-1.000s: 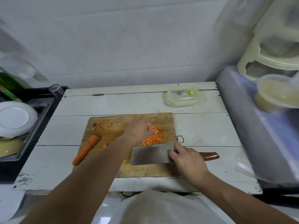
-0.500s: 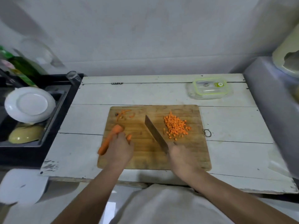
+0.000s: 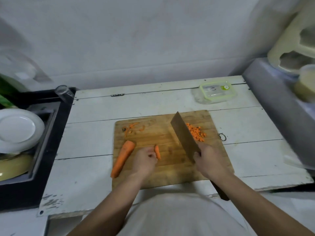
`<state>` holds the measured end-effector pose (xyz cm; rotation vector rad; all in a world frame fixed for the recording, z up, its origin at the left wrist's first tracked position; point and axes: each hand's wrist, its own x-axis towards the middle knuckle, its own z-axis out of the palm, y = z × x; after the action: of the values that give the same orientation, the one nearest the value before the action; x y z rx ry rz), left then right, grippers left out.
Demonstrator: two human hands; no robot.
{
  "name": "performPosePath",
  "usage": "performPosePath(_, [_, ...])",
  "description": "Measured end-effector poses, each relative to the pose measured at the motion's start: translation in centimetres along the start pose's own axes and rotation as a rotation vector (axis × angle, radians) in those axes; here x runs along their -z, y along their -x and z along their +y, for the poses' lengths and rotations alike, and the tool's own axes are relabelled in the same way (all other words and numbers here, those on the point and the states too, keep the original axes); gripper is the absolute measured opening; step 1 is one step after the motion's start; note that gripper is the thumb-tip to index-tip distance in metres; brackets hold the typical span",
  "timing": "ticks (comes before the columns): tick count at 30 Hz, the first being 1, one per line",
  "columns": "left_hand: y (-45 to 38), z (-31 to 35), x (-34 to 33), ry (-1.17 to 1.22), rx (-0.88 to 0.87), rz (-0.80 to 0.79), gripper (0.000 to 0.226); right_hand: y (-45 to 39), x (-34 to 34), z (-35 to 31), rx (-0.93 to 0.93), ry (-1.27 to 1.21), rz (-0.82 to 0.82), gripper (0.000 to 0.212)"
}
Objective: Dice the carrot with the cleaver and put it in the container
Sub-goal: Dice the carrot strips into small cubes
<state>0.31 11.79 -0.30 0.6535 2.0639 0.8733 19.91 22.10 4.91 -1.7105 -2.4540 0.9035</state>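
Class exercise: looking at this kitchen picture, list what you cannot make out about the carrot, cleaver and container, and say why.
Head view only:
- Cleaver handle: right hand covers the grip.
- Diced carrot: blade hides part of the pile.
- Container: too small to tell its contents.
- Carrot strip: left hand hides its near end.

Light: dim, even, cool indoor light, its source out of view.
Shadows: soft, faint on the board (image 3: 163, 133) beside the cleaver (image 3: 185, 137).
Glare: mild sheen on the plate (image 3: 18, 128).
Blur: edges smeared; centre fairly sharp.
Distortion: wide-angle bending of table (image 3: 95, 116) edges.
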Motion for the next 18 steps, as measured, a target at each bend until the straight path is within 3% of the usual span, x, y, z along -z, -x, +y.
performPosePath(3, [-0.4, -0.2, 1.2, 0.474, 0.292, -0.004, 0.023, 1.3, -0.9, -0.6, 0.012, 0.0, -0.022, 0.008])
performPosePath(8, [0.4, 3.0, 0.0, 0.474, 0.417, -0.192, 0.028, 2.4, -2.7, -1.7, 0.084, 0.102, -0.021, 0.019])
performPosePath(11, [0.7, 3.0, -1.1, 0.37, 0.381, -0.232, 0.023, 2.4, -3.5, -2.0, 0.099, 0.142, 0.0, 0.022])
performPosePath(13, [0.5, 1.0, -0.5, 0.133, 0.205, -0.169, 0.017, 2.4, -3.6, -2.0, 0.128, 0.157, 0.002, 0.021])
performPosePath(16, [0.2, -2.5, 1.1, -0.487, -0.442, 0.033, 0.021, 2.3, -2.9, -1.3, 0.178, 0.174, 0.005, 0.017])
performPosePath(18, [0.6, -3.7, 1.1, -0.654, -0.724, -0.016, 0.032, 1.6, -2.2, -0.6, 0.224, 0.22, 0.02, 0.017])
